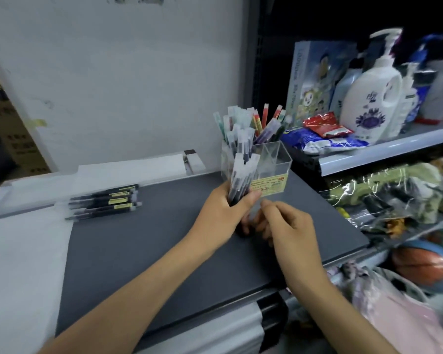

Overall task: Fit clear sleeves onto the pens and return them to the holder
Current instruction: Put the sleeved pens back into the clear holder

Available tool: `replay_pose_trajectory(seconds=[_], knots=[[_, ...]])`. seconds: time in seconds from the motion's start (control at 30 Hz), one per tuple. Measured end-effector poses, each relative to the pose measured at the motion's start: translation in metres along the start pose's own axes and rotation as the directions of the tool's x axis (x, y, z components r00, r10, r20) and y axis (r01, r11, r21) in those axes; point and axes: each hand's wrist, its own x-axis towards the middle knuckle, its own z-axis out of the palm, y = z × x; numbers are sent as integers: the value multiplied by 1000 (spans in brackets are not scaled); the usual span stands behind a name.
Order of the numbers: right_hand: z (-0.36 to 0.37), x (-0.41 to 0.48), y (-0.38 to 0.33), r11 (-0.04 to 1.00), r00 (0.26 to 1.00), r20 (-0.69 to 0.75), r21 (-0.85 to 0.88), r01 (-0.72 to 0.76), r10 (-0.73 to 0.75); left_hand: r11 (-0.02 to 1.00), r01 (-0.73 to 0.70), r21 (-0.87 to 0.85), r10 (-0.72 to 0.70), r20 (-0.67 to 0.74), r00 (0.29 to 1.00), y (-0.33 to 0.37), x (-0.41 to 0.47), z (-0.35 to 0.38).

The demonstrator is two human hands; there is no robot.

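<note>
Loose bare pens (pixel 104 202) lie flat, far left on the grey board (pixel 149 251). Left hand (pixel 221 213), forearm angled up-right, is fisted around a sleeved pen bundle (pixel 241 177), upright against the clear holder (pixel 269 162). Right hand (pixel 289 226) just beside it, fingers curled, pinching something, probably a sleeve; too blurred.

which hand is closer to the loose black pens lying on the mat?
Left. The left hand is right of the loose black pens, gripping a bundle of sleeved pens; the right hand is farther right.
</note>
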Motion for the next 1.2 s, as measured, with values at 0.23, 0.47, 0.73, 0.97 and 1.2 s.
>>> replay_pose_trajectory(seconds=[0.23, 0.47, 0.73, 0.97, 1.2], knots=[[-4, 29, -18, 979, 985, -19, 112, -170, 173, 946, 96, -309, -91, 31, 995, 3, -2, -4], [-8, 66, -57, 966, 936, 264, 50, -253, 232, 784, 253, -566, -150, 222, 963, 6, -7, 2], [-19, 76, -64, 967, 909, 347, 13, -253, 233, 704, 268, -658, -115, 267, 957, 9, -6, 1], [-29, 66, -59, 989, 999, 23, 145, 27, -30, 770, 178, -613, -194, 41, 980, 4, -5, 1], [-39, 83, -96, 864, 857, -114, -98, 494, -503, 618, 130, -776, -330, -105, 938, 2, 6, -13]])
